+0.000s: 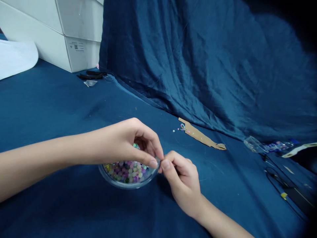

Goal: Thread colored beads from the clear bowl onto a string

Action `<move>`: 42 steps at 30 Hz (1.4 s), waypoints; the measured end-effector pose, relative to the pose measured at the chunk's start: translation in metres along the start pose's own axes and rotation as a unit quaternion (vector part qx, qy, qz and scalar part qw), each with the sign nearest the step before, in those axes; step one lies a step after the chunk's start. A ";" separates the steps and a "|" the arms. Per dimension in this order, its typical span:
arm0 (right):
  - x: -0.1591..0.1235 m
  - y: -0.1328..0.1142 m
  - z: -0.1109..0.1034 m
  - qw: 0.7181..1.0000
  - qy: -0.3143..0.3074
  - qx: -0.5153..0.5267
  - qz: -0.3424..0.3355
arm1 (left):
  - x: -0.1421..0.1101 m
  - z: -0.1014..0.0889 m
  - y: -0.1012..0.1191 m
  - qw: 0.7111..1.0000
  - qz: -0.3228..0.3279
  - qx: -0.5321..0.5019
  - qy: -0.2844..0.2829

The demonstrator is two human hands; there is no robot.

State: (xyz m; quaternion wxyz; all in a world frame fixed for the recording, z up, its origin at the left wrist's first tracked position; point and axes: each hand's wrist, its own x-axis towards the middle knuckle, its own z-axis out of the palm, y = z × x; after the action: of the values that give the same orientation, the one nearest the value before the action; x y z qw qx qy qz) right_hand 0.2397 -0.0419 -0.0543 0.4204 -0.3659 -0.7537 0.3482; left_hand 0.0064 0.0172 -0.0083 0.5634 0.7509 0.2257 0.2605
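1. Arching over the bowl (128,185) at the frame's lower centre, the left hand (137,142) points right, thumb and forefinger tips close together; I cannot tell whether they grip anything.
2. Just beside those tips, the right hand (183,181) points to the upper left, thumb pressed to forefinger in a closed pinch; anything inside is too small to make out.
3. Clear and opening upward, the bowl shows as an oval, long axis left to right, with round beads (131,172) inside.
4. Right of centre, a card strip (198,135) slants from upper left to lower right.
5. At upper left stands a box (47,36).
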 end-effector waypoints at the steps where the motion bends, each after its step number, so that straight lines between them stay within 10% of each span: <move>1: 0.000 0.001 0.000 1.000 -0.005 0.008 0.007 | 0.000 0.000 0.000 1.000 -0.004 -0.008 -0.001; 15: -0.003 0.008 -0.005 0.996 0.021 -0.007 -0.091 | -0.004 -0.005 0.011 0.993 0.056 0.098 0.033; 20: 0.003 0.012 0.002 0.984 0.127 0.067 -0.107 | -0.008 -0.014 0.003 0.912 0.014 0.405 0.061; 27: 0.003 0.014 0.007 0.975 0.140 0.131 -0.109 | -0.016 -0.010 0.012 0.823 -0.069 0.563 0.010; 42: -0.002 0.018 0.002 0.988 0.103 0.087 -0.070 | -0.016 -0.015 0.002 0.832 -0.068 0.551 0.004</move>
State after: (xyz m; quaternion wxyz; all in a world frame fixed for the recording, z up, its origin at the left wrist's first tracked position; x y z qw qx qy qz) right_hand 0.2431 -0.0357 -0.0710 0.5489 -0.3085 -0.6970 0.3430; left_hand -0.0156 0.0172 -0.0053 0.0717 0.9186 0.3843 0.0572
